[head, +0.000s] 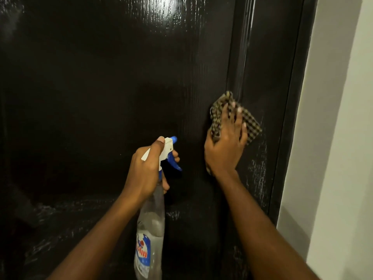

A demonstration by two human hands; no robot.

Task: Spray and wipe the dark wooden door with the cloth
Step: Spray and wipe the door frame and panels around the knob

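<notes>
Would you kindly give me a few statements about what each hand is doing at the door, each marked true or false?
1. The right hand presses a checked cloth flat against the door. True.
2. The left hand is empty. False: it grips a spray bottle by its neck.
3. The spray bottle's trigger is red. False: it is blue.
4. A pale wall lies right of the door. True.

Left hand (148, 168) clenched in grip, right hand (226, 146) pressed flat
</notes>
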